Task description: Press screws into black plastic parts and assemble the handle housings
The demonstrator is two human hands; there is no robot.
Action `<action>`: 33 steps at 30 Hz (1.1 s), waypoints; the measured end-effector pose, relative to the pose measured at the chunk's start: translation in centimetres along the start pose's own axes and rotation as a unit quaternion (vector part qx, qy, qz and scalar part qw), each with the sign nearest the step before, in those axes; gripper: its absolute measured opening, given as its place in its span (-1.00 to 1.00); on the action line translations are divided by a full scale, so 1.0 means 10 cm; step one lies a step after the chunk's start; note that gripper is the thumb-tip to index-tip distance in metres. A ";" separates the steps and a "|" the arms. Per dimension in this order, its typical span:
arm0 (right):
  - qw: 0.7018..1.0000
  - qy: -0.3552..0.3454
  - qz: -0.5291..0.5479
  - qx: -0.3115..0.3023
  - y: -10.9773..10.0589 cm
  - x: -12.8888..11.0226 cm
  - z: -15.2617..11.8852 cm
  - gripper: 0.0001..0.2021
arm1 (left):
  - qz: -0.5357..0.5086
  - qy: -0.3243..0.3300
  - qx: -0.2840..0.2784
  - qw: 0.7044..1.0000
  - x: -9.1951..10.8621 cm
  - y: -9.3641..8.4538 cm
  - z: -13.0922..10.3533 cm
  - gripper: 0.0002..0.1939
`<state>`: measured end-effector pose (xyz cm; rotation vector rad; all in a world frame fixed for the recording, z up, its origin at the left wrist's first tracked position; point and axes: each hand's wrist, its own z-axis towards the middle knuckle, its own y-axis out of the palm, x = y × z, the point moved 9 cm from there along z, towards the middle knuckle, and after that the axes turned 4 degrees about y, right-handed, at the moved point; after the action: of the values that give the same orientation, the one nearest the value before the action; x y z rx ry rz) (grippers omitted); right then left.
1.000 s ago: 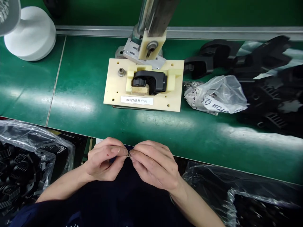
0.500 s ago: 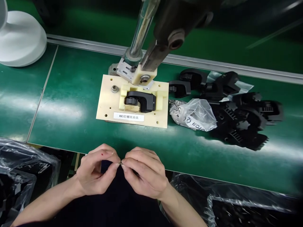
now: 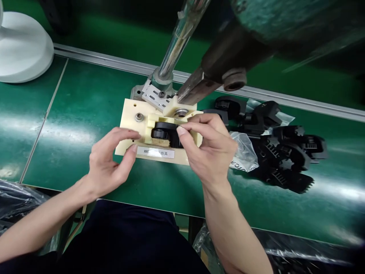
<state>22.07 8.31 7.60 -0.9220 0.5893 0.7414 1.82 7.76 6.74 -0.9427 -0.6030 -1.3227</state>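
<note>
A cream jig plate (image 3: 128, 118) with a white label lies on the green bench and holds a black plastic part (image 3: 160, 133) in its nest. My right hand (image 3: 212, 150) hovers over that part with thumb and forefinger pinched together above its right end; whatever tiny piece sits between the tips is too small to make out. My left hand (image 3: 110, 161) rests at the plate's front left edge, its fingers loosely apart and its thumb against the label. A steel column (image 3: 178, 38) and a dark tool arm (image 3: 205, 82) hang over the jig.
A pile of black plastic parts (image 3: 285, 160) and a crumpled plastic bag (image 3: 242, 154) lie right of the jig. A white round base (image 3: 23, 49) stands at the far left. Bagged parts sit below the bench edge at left (image 3: 14, 201) and right (image 3: 285, 255).
Both hands have left my lap, where they pinched a tiny piece together, and moved up over the bench. The right is now above the jig's black part, the left at the plate's edge.
</note>
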 end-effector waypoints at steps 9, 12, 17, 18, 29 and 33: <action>0.997 -0.022 -0.072 0.032 0.13 -0.21 -0.05 -0.92 | -0.074 0.000 -0.034 0.997 -0.19 0.36 0.38 -0.65; 0.994 -0.017 -0.091 0.050 0.17 -0.26 -0.06 -0.89 | -0.077 -0.034 -0.041 0.996 -0.21 0.44 0.43 -0.58; 0.988 -0.006 -0.103 0.113 0.20 -0.28 -0.10 -0.77 | -0.066 -0.054 -0.030 0.996 -0.26 0.46 0.48 -0.57; 0.988 -0.001 -0.103 0.119 0.20 -0.27 -0.10 -0.79 | -0.065 -0.038 -0.031 0.997 -0.25 0.46 0.49 -0.58; 0.984 0.003 -0.148 0.103 0.27 -0.16 -0.09 -0.76 | -0.044 0.087 -0.043 0.994 -0.33 0.55 0.56 -0.48; 0.986 0.032 -0.149 0.073 0.31 -0.10 -0.09 -0.77 | -0.042 0.088 -0.060 0.993 -0.30 0.54 0.56 -0.48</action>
<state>18.93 8.47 6.45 -0.8764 0.5391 0.3972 7.27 13.93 5.93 -0.8942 -0.4345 -1.5131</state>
